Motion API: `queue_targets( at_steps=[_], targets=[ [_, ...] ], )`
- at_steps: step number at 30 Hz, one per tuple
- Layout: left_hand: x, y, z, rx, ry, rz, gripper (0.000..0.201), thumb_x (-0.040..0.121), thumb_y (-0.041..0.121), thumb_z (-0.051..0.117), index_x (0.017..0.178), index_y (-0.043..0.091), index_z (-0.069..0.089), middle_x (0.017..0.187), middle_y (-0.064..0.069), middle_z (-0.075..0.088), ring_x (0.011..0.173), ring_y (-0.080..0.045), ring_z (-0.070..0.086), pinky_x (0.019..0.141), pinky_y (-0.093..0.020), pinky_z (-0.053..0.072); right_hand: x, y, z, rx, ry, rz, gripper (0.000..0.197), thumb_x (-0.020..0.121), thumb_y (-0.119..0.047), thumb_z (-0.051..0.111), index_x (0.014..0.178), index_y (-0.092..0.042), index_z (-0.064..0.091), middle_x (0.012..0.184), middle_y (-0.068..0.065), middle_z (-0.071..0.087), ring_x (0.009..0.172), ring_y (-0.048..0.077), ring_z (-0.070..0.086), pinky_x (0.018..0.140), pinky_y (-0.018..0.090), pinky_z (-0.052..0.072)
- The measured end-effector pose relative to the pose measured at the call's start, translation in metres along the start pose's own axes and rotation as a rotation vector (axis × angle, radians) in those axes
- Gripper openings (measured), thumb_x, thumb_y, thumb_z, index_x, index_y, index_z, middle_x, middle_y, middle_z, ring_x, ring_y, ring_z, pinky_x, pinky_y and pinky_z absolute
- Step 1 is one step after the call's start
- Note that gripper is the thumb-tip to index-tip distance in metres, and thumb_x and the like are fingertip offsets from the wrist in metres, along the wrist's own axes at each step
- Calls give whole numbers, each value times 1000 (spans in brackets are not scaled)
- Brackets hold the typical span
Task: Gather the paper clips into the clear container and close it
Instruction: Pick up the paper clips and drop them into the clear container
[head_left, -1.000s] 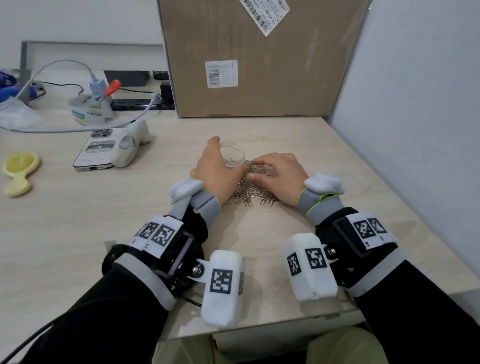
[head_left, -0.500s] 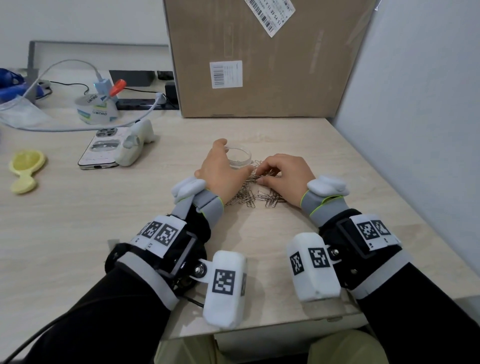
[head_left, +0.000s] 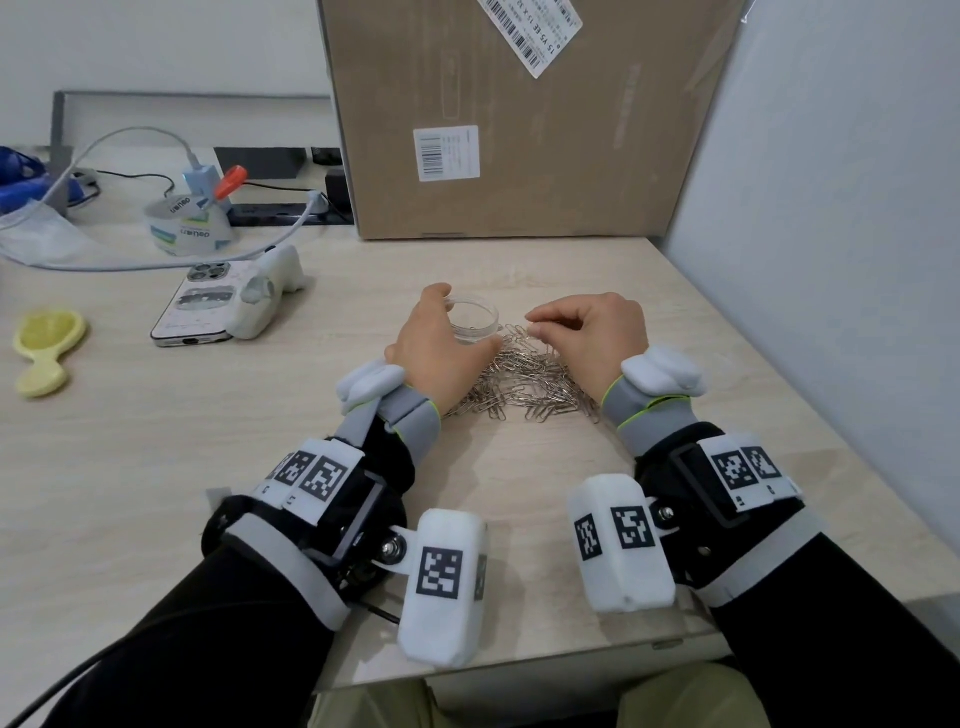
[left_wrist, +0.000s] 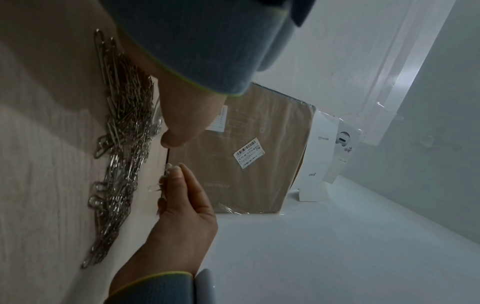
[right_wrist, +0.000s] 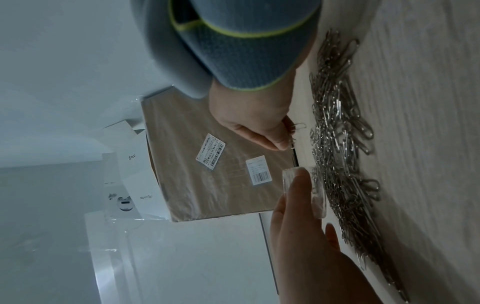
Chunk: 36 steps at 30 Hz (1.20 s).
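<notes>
The container (head_left: 474, 323) is gripped by the left hand (head_left: 436, 353), just left of the right hand (head_left: 589, 332), in which clips (right_wrist: 294, 131) are pinched above the pile (head_left: 524, 384).

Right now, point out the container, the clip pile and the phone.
container (head_left: 475, 317): head view, on its clear far wall.
clip pile (head_left: 535, 387): head view, at the middle of the heap.
phone (head_left: 200, 312): head view, on its back.

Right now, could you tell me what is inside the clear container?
The clear container shows one or two paper clips on its bottom; the left hand covers its near-left wall, hiding anything there.
</notes>
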<state>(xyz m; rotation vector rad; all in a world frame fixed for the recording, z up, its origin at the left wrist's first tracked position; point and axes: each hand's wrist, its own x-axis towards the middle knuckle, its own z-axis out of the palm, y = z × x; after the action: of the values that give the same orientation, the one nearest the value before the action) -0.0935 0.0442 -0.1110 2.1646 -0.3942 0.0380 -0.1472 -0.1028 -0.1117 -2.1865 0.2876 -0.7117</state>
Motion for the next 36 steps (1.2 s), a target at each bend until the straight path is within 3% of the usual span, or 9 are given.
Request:
queue_targets(
  at_steps=[6, 12, 16, 19, 24, 26, 29, 33, 36],
  targets=[
    [-7, 5, 1, -21, -147, 84, 89, 58, 51, 66, 137, 25, 37, 132, 7, 54, 121, -18, 52, 105, -44, 37, -1, -8, -2, 287, 178, 14, 13, 75, -17, 75, 87, -20, 76, 81, -7, 73, 75, -2, 65, 76, 14, 50],
    [-12, 7, 4, -21, -280, 170, 93, 55, 55, 70, 137, 32, 35, 125, 7, 58, 114, -15, 56, 99, -42, 44, -7, -17, 0, 372, 57, -58, 16, 76, -11, 74, 85, -24, 75, 80, -12, 72, 79, 0, 68, 77, 17, 51],
    [-10, 7, 4, -33, -243, 152, 90, 67, 44, 78, 142, 27, 30, 131, 5, 56, 119, -17, 53, 103, -41, 41, -9, -15, 1, 246, -18, -101, 11, 79, -24, 72, 89, -29, 75, 82, -21, 69, 88, -8, 63, 83, 8, 44],
    [-8, 6, 5, -35, -188, 132, 94, 58, 51, 69, 141, 27, 30, 131, 6, 56, 119, -18, 53, 105, -43, 38, -8, -14, 0, 198, 9, -128, 14, 82, -32, 68, 95, -30, 73, 90, -17, 69, 98, -7, 58, 87, 5, 38],
    [0, 0, 2, -44, 26, 44, 80, 70, 38, 75, 137, 22, 36, 130, 2, 56, 120, -23, 53, 104, -44, 37, -4, -7, 3, 88, 39, -68, 12, 83, -32, 66, 93, -27, 72, 88, -16, 68, 85, 0, 57, 70, 12, 38],
    [4, -3, 1, -48, 98, 16, 76, 73, 34, 74, 137, 20, 36, 131, 0, 56, 122, -24, 52, 105, -44, 37, -5, -4, 6, -29, -66, -50, 19, 82, -34, 67, 99, -26, 69, 95, -13, 66, 98, 6, 55, 82, 18, 40],
    [7, -5, 0, -42, 135, -2, 75, 74, 32, 73, 138, 18, 36, 133, -1, 55, 122, -25, 51, 105, -44, 36, -8, -3, 10, -274, -292, -75, 43, 79, -46, 66, 118, -29, 61, 122, -9, 61, 121, 14, 43, 101, 31, 34],
    [9, -6, 1, -48, 141, -5, 74, 74, 29, 73, 138, 18, 36, 135, 0, 54, 124, -24, 50, 105, -43, 36, -11, -6, 12, -482, -443, -122, 58, 79, -56, 60, 131, -35, 49, 136, -12, 51, 128, 17, 36, 99, 34, 27],
    [10, -7, 2, -44, 133, 2, 74, 75, 29, 73, 138, 17, 36, 134, -1, 54, 124, -24, 50, 105, -42, 36, -8, -2, 15, -478, -448, -126, 48, 81, -52, 60, 124, -34, 54, 130, -9, 55, 123, 19, 42, 98, 34, 30]
  ],
)
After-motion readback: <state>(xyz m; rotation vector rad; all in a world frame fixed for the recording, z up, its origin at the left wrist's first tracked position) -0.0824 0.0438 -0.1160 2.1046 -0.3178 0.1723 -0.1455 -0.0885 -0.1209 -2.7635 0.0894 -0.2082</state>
